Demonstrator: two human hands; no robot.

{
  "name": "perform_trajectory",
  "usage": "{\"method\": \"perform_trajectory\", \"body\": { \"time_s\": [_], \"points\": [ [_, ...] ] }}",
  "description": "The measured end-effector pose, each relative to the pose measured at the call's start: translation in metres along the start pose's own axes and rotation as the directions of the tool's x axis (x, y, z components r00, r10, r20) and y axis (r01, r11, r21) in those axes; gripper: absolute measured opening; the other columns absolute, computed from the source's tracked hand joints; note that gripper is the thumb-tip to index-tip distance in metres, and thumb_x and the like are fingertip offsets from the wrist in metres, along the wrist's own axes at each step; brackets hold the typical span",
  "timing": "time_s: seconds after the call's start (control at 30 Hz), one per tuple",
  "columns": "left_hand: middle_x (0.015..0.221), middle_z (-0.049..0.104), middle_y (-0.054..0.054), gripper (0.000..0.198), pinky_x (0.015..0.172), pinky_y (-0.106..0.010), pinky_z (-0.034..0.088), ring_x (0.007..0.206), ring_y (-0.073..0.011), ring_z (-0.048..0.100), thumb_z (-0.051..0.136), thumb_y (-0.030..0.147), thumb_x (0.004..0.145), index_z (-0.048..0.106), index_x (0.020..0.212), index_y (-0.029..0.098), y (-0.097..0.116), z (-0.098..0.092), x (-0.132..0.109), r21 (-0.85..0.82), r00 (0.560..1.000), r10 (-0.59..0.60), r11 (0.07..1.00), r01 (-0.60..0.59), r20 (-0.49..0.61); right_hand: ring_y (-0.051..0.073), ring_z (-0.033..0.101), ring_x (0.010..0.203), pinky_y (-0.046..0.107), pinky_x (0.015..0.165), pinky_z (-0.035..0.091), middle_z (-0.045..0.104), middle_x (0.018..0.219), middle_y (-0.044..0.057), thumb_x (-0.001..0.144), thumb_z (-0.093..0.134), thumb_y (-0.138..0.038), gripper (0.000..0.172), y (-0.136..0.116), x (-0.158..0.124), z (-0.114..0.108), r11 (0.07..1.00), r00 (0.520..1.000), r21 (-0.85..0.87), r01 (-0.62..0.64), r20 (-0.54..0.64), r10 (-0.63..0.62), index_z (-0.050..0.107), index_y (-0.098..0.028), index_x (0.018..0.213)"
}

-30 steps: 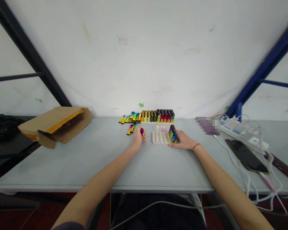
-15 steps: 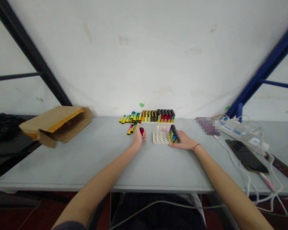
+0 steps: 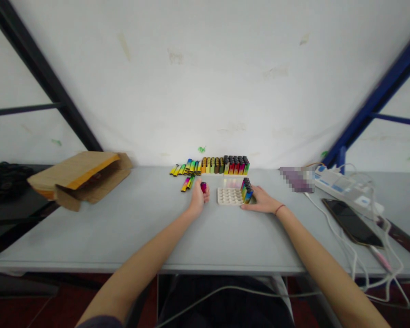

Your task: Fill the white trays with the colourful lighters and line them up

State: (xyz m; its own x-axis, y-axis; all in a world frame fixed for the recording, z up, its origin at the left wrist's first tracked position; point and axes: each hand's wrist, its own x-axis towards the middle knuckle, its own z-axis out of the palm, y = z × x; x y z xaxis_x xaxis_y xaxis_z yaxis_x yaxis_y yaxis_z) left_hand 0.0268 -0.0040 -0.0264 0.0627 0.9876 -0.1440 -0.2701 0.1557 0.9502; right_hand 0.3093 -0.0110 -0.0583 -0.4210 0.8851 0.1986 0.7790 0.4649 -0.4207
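Note:
My left hand (image 3: pixel 198 200) is closed around a magenta lighter (image 3: pixel 203 187), just left of a white tray (image 3: pixel 228 197) with rows of holes. One row of blue-and-yellow lighters (image 3: pixel 246 191) with dark tops stands upright along the tray's right end. My right hand (image 3: pixel 264 201) grips that end, its thumb at the near corner and its fingers at the far side, partly hidden by the lighters. Beyond my left hand lie several loose lighters (image 3: pixel 185 183) in yellow, green and pink.
By the wall stand packed blocks of yellow-orange lighters (image 3: pixel 212 165) and dark-topped lighters (image 3: pixel 237 166). An opened brown paper package (image 3: pixel 78 175) sits on the left. To the right are a phone (image 3: pixel 351 222), a power strip (image 3: pixel 348 191) and tangled white cables.
My left hand has shifted slightly right toward the tray, with the magenta lighter in it. My right hand and the tray stay in place.

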Motion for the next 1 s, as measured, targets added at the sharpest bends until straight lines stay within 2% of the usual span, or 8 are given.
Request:
{"method": "perform_trajectory", "body": {
  "time_s": [0.1,0.17,0.3,0.4,0.47,0.63,0.87,1.0],
  "points": [
    [0.048,0.034,0.009,0.042,0.042,-0.021,0.022,0.039,-0.0088,0.028,0.043,0.058,0.096,0.048,0.075,0.022,-0.004,0.002,0.0,0.093,0.993,0.112,0.989,-0.116,0.038,0.043,0.062,0.127,0.062,0.114,0.042,0.066,0.141,0.02,0.077,0.076,-0.069,0.088,0.0,0.0,0.0,1.0,1.0,0.007,0.002,0.002,-0.002,0.056,-0.018,0.147],
    [0.056,0.045,0.008,0.031,0.045,-0.021,0.03,0.044,-0.0097,0.038,0.047,0.052,0.097,0.052,0.088,0.022,-0.006,0.005,0.0,0.157,0.969,0.23,0.957,-0.243,0.093,0.043,0.062,0.127,0.063,0.115,0.04,0.065,0.142,0.02,0.078,0.076,-0.068,0.088,-0.001,0.001,-0.001,1.0,1.0,0.015,0.013,0.011,-0.013,0.056,-0.017,0.147],
    [0.091,0.065,-0.003,0.028,0.067,-0.027,0.053,0.076,-0.0151,0.064,0.057,0.048,0.096,0.061,0.099,0.021,-0.005,0.014,0.008,0.317,0.854,0.446,0.796,-0.516,0.269,0.043,0.059,0.132,0.066,0.117,0.037,0.061,0.148,0.021,0.079,0.075,-0.066,0.087,-0.002,0.002,-0.002,0.999,0.999,0.03,0.038,0.022,-0.039,0.054,-0.018,0.149],
    [0.112,0.07,-0.01,0.026,0.087,-0.034,0.058,0.104,-0.0218,0.068,0.061,0.041,0.096,0.069,0.107,0.02,-0.003,0.025,0.021,0.438,0.765,0.531,0.627,-0.644,0.364,0.042,0.057,0.136,0.068,0.117,0.035,0.059,0.15,0.02,0.079,0.076,-0.065,0.088,-0.003,0.002,-0.003,0.999,0.999,0.037,0.036,0.031,-0.037,0.051,-0.02,0.151],
    [0.114,0.072,-0.01,0.025,0.094,-0.037,0.057,0.106,-0.0227,0.069,0.061,0.037,0.097,0.071,0.111,0.019,-0.004,0.035,0.03,0.492,0.75,0.528,0.566,-0.661,0.399,0.042,0.056,0.137,0.069,0.118,0.033,0.06,0.15,0.019,0.079,0.076,-0.065,0.089,-0.005,0.002,-0.004,0.999,0.999,0.043,0.026,0.035,-0.027,0.049,-0.022,0.153],
    [0.116,0.076,-0.009,0.025,0.097,-0.038,0.057,0.099,-0.0214,0.071,0.06,0.028,0.097,0.074,0.115,0.018,-0.012,0.051,0.043,0.564,0.773,0.463,0.53,-0.633,0.433,0.044,0.052,0.142,0.072,0.121,0.028,0.057,0.153,0.02,0.078,0.076,-0.067,0.097,-0.008,0.002,-0.005,0.999,0.999,0.044,-0.007,0.048,0.005,0.045,-0.021,0.157],
    [0.115,0.076,-0.009,0.026,0.1,-0.037,0.055,0.098,-0.0217,0.071,0.061,0.027,0.096,0.075,0.116,0.019,-0.01,0.051,0.039,0.604,0.759,0.412,0.461,-0.65,0.503,0.042,0.053,0.141,0.07,0.121,0.031,0.057,0.153,0.02,0.078,0.076,-0.067,0.095,-0.006,0.003,-0.003,0.999,0.999,0.033,0.009,0.041,-0.01,0.047,-0.021,0.155],
    [0.112,0.076,-0.008,0.028,0.102,-0.039,0.053,0.097,-0.0228,0.07,0.063,0.028,0.095,0.074,0.119,0.021,-0.006,0.05,0.035,0.594,0.75,0.418,0.458,-0.661,0.512,0.041,0.054,0.141,0.069,0.12,0.032,0.057,0.153,0.019,0.077,0.078,-0.065,0.091,-0.004,0.003,-0.002,0.999,0.999,0.037,0.025,0.025,-0.026,0.049,-0.023,0.153]
  ]
}}
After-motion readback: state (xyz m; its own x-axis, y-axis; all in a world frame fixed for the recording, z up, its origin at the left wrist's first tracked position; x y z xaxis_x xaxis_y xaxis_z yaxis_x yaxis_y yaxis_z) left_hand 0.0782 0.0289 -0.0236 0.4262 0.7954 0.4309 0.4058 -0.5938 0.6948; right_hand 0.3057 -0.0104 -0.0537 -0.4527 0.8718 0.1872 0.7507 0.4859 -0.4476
